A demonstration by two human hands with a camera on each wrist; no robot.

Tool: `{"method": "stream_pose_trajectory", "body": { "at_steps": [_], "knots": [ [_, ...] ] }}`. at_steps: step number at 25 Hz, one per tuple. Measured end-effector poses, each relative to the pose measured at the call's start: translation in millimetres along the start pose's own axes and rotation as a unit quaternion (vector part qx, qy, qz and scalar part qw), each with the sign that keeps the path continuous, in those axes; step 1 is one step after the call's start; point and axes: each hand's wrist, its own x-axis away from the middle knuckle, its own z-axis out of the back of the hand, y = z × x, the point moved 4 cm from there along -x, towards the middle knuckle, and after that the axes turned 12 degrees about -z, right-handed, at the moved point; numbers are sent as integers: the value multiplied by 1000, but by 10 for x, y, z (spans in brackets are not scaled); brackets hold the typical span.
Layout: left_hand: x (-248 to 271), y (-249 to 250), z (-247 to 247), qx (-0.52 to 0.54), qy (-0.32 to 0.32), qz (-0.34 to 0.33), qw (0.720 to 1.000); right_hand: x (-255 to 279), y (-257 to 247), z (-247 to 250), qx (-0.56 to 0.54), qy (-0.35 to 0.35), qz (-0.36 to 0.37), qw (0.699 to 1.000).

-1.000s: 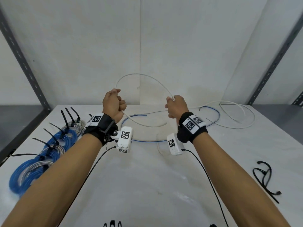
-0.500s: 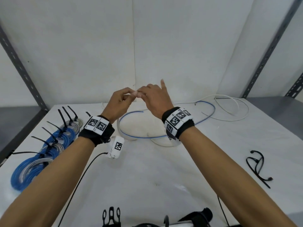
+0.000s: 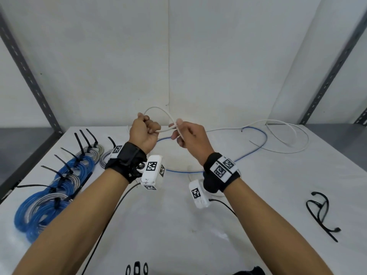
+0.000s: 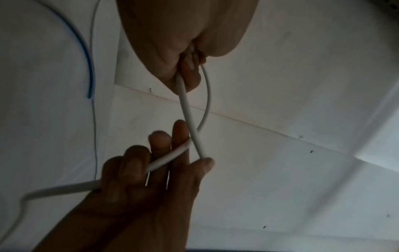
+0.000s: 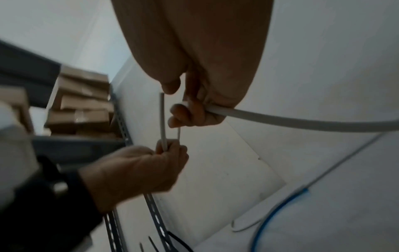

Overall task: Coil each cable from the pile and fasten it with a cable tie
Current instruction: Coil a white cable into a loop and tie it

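Observation:
A white cable (image 3: 156, 110) arcs in a small loop above the table between my two hands. My left hand (image 3: 144, 132) is a fist gripping the loop's strands (image 5: 163, 134). My right hand (image 3: 186, 136) pinches the same cable (image 4: 190, 117) where the loop crosses itself, fingers curled round it (image 5: 280, 120). The rest of the white cable (image 3: 286, 135) trails loose over the far right of the table. A blue cable (image 3: 256, 147) lies uncoiled under my hands. Two black cable ties (image 3: 319, 213) lie at the right.
Several coiled blue and grey cables (image 3: 57, 183) fastened with black ties lie in a row along the left of the white table (image 3: 178, 225). Grey shelf uprights (image 3: 29, 80) flank the table. Cardboard boxes (image 5: 79, 105) sit on the left shelf.
My hands drew together at the middle, then parted slightly. A small loop of white cable now stands between them where a wide arc was a second ago.

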Motion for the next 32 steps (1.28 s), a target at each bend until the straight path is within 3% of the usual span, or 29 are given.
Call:
{"method": "stream_pose_trajectory", "body": {
  "at_steps": [3, 6, 8, 9, 11, 14, 17, 20, 23, 27, 32],
  "knots": [
    [6, -73, 53, 18, 28, 5, 999, 8, -20, -50, -101, -49, -27, 993],
    [2, -173, 70, -28, 37, 42, 998, -79, -62, -75, -64, 13, -3, 998],
    [31, -153, 98, -234, 33, -26, 971, -180, -53, -27, -15, 62, 10, 998],
    [32, -100, 108, -361, 25, -103, 927, -233, -29, 8, 4, 74, 4, 997],
    [34, -35, 37, -477, -73, -221, 847, -309, 4, 28, 30, 76, -10, 997],
    [7, -216, 56, -469, -240, -125, 841, -382, 102, -43, 14, 81, -25, 996],
    [27, -339, 118, -507, -270, -124, 809, -397, 264, -174, -21, 117, -45, 992],
    [59, -376, 180, -485, -242, -132, 830, -388, 374, -247, -74, 114, -52, 989],
    [18, -335, 293, -440, -198, -113, 869, -382, 378, -277, -135, 58, -39, 988],
    [-29, -239, 358, -276, -144, -50, 949, -296, 296, -402, -7, -25, 66, 998],
    [-49, -120, 319, -164, -146, 19, 975, -328, 302, -352, 76, -63, 100, 990]
  ]
}}
